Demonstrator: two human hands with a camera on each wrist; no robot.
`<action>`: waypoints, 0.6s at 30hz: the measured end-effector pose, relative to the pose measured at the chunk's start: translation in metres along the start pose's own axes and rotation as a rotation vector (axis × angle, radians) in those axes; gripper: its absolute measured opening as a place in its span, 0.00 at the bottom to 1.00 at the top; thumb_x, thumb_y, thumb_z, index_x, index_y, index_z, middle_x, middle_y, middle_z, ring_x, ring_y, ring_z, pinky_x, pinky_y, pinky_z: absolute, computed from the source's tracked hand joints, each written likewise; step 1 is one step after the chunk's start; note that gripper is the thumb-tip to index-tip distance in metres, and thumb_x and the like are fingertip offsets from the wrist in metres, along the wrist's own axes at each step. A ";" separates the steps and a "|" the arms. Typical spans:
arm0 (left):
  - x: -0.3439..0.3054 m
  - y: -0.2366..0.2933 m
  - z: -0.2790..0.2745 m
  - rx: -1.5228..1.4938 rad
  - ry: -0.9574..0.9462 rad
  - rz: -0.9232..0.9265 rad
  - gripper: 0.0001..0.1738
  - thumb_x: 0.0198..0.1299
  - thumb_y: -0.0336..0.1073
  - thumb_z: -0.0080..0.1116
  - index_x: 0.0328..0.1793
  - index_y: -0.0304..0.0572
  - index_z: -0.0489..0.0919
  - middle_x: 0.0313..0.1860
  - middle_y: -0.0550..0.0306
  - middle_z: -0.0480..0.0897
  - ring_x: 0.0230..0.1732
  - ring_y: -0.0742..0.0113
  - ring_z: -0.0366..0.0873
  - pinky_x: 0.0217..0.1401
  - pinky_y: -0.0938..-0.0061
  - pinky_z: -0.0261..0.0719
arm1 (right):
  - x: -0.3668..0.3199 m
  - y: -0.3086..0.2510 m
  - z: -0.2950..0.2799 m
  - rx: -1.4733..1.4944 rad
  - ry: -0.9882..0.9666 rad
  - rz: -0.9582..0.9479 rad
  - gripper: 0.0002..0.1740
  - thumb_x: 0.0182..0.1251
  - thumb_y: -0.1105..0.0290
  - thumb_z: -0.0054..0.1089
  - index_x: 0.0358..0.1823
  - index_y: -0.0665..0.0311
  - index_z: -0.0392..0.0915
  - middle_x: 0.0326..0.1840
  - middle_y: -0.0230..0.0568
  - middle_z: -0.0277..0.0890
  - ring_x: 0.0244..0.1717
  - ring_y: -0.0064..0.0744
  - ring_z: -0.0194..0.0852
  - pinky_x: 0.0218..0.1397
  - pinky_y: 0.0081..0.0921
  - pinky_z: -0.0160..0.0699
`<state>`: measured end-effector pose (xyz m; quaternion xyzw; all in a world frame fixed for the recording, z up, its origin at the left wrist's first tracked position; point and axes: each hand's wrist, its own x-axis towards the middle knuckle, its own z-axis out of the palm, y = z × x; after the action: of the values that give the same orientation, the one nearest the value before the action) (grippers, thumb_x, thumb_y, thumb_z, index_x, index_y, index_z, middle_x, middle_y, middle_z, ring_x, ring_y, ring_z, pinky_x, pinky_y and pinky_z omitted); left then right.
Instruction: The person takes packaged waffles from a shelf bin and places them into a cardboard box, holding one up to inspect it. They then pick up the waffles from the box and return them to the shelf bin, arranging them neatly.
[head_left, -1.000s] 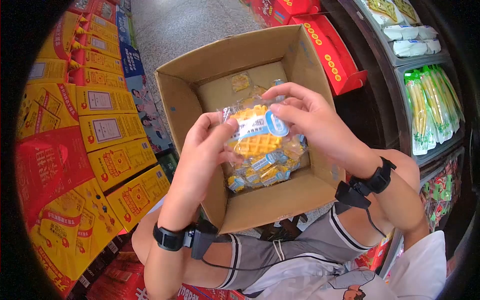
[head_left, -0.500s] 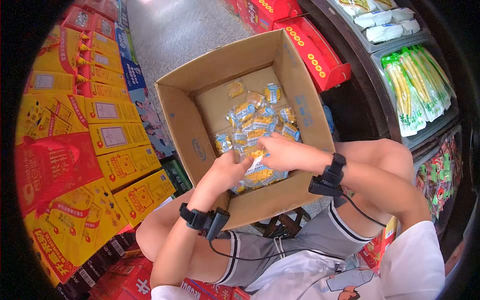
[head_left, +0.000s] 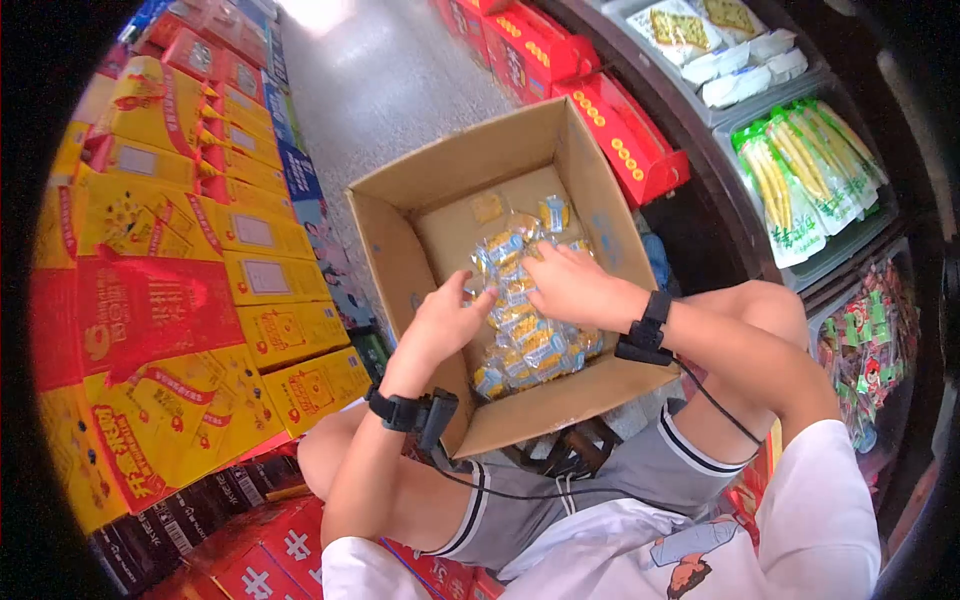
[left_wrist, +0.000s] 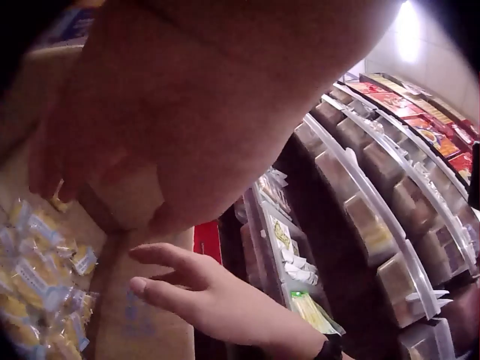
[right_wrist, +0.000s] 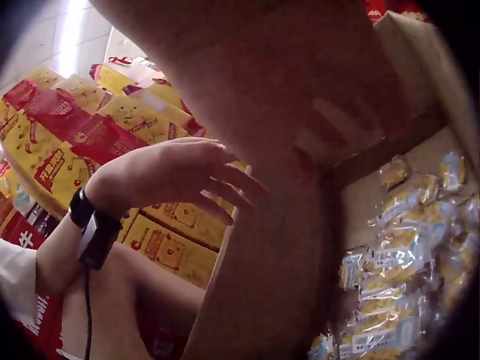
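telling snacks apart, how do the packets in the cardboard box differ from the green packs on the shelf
The packets are small, the green packs long. The packets have bluish labels, the green packs green printing. The packets lie heaped, the green packs side by side. Both show yellowish contents.

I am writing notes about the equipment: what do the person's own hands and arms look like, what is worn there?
The left hand and right hand wear no gloves. Each wrist has a black strap with a dark boxy device and thin black cable. The short sleeves are white.
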<state>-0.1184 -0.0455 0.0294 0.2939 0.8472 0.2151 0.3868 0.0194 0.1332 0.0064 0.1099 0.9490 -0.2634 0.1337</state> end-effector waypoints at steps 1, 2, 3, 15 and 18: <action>0.001 0.001 0.000 -0.011 -0.013 0.020 0.38 0.69 0.56 0.61 0.72 0.31 0.71 0.57 0.32 0.84 0.59 0.49 0.84 0.61 0.62 0.80 | -0.002 -0.002 -0.006 -0.006 0.040 -0.029 0.21 0.65 0.65 0.62 0.54 0.71 0.76 0.57 0.62 0.72 0.57 0.63 0.76 0.60 0.53 0.77; -0.003 0.007 -0.001 -0.020 -0.001 0.040 0.36 0.67 0.57 0.60 0.66 0.30 0.75 0.51 0.27 0.84 0.57 0.38 0.84 0.60 0.55 0.80 | -0.004 -0.002 -0.008 -0.016 0.089 -0.065 0.21 0.65 0.65 0.62 0.55 0.70 0.76 0.56 0.61 0.73 0.57 0.63 0.75 0.60 0.53 0.77; -0.007 0.011 -0.003 -0.001 0.020 0.094 0.35 0.67 0.57 0.61 0.63 0.30 0.76 0.49 0.29 0.85 0.55 0.38 0.85 0.58 0.54 0.81 | -0.002 0.000 -0.010 -0.028 0.148 -0.110 0.21 0.65 0.65 0.62 0.55 0.70 0.76 0.56 0.60 0.73 0.58 0.62 0.75 0.61 0.53 0.77; -0.001 0.026 0.016 -0.177 0.113 0.363 0.37 0.70 0.56 0.60 0.70 0.29 0.73 0.49 0.35 0.87 0.51 0.47 0.87 0.53 0.59 0.84 | -0.014 0.004 -0.059 -0.073 0.291 -0.249 0.23 0.65 0.63 0.64 0.58 0.67 0.77 0.56 0.56 0.76 0.58 0.57 0.76 0.62 0.47 0.78; -0.010 0.043 0.018 -0.188 0.159 0.397 0.34 0.69 0.53 0.60 0.69 0.30 0.74 0.50 0.35 0.87 0.52 0.47 0.87 0.56 0.60 0.84 | -0.028 -0.002 -0.069 -0.069 0.335 -0.272 0.25 0.67 0.61 0.64 0.61 0.69 0.77 0.59 0.56 0.76 0.61 0.57 0.75 0.65 0.45 0.77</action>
<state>-0.0849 -0.0179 0.0487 0.3996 0.7767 0.3876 0.2946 0.0316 0.1642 0.0735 0.0185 0.9725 -0.2244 -0.0589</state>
